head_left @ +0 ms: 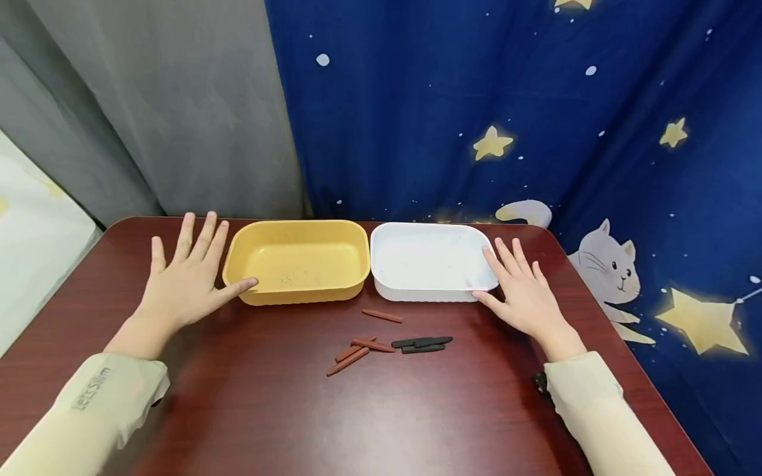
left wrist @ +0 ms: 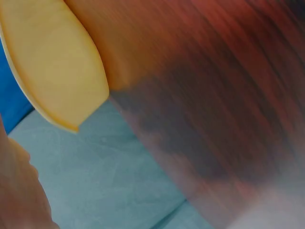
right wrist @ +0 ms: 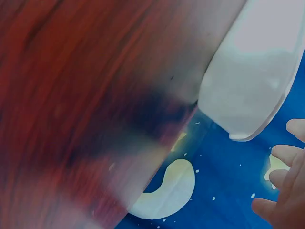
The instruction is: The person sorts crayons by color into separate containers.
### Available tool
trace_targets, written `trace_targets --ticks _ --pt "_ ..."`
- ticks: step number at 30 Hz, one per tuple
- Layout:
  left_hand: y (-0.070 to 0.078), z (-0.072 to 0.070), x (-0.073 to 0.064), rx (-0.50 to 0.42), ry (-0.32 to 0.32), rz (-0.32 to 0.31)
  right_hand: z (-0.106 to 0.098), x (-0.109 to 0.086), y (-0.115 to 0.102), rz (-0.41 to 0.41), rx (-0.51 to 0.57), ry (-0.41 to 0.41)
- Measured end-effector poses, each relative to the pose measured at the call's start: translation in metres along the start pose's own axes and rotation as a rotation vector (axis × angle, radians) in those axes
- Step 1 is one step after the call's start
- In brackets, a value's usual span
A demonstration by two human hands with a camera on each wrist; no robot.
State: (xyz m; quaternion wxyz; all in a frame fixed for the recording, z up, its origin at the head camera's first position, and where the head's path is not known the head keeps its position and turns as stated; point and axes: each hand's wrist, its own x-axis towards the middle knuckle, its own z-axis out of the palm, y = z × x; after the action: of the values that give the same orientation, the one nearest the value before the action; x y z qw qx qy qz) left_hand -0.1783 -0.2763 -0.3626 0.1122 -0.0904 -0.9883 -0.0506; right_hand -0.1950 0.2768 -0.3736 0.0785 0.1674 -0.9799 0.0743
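Spread wide, my left hand (head_left: 184, 284) is beside the left end of a yellow tub (head_left: 303, 294), its thumb overlapping the tub's near corner in the head view. My right hand (head_left: 524, 294), fingers also spread, is at the right end of a white tub (head_left: 425, 294), with thumb and fingertips right at its rim. Neither hand holds anything. In front of the tubs lie several reddish-brown pointed sticks (head_left: 382, 316), most in a small crossed pile (head_left: 348, 361). Right of that pile, a cluster of black pointed sticks (head_left: 424, 348) lies on the table.
The two tubs stand side by side near the back edge of the dark red wooden table (head_left: 381, 416). Behind it hang a grey curtain (head_left: 196, 99) and a blue curtain (head_left: 405, 119) with stars and a cat.
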Motion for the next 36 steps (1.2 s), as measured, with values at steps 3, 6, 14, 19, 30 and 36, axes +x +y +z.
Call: trace_targets --ticks 3,6,14,19,30,36 --pt "0.003 0.002 0.003 -0.02 -0.015 0.013 0.001 0.0 -0.007 -0.006 0.033 0.019" --pt "0.006 0.005 0.005 -0.048 -0.031 0.015 0.001 0.001 -0.015 -0.027 0.07 0.039" --pt "0.019 0.017 0.013 -0.118 -0.059 0.026 -0.003 -0.003 -0.031 -0.071 0.132 0.054" --pt "0.021 0.022 0.014 -0.162 -0.068 0.027 -0.004 -0.001 -0.046 -0.123 0.161 0.074" --pt "0.022 0.026 0.021 -0.248 -0.141 0.009 -0.002 0.002 -0.084 -0.179 0.25 0.037" --pt "0.027 0.024 0.029 -0.235 -0.188 0.015 0.002 0.004 -0.102 -0.238 0.271 0.033"
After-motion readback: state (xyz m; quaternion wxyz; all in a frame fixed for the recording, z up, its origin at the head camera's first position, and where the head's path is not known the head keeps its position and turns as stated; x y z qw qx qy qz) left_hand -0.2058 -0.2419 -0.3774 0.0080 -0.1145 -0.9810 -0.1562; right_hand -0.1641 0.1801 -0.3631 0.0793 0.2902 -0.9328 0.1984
